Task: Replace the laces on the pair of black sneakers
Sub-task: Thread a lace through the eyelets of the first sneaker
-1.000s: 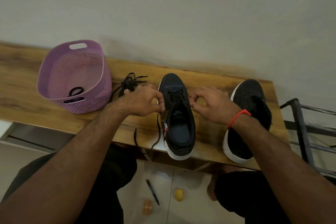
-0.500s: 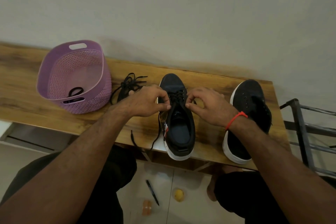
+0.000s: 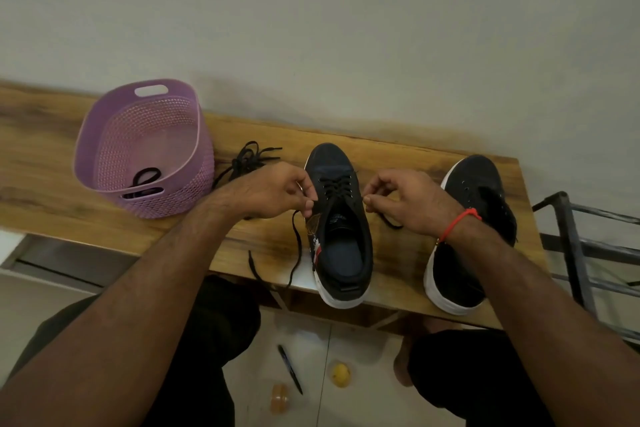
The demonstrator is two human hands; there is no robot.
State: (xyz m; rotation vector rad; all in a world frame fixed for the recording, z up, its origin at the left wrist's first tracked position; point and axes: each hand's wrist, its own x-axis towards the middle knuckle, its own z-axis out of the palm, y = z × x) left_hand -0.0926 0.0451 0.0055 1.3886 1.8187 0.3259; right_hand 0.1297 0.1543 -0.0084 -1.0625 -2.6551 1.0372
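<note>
Two black sneakers with white soles stand on the wooden table (image 3: 69, 218), toes toward the wall. The left sneaker (image 3: 341, 229) has a black lace (image 3: 337, 184) threaded through its upper eyelets. My left hand (image 3: 273, 189) pinches the lace's left end, which trails down over the table edge. My right hand (image 3: 403, 198) pinches the right end beside the shoe. The right sneaker (image 3: 474, 218) has no lace in its eyelets and is partly hidden by my right arm. A loose bundle of black laces (image 3: 249, 159) lies behind my left hand.
A purple plastic basket (image 3: 145, 149) stands at the left of the table with a black item inside. A metal rack (image 3: 588, 246) is to the right. On the floor below lie a pen (image 3: 290, 369), a yellow ball (image 3: 341, 373) and a small orange object (image 3: 280, 398).
Both hands have moved apart from the middle of the left sneaker to its sides, drawing the lace ends outward.
</note>
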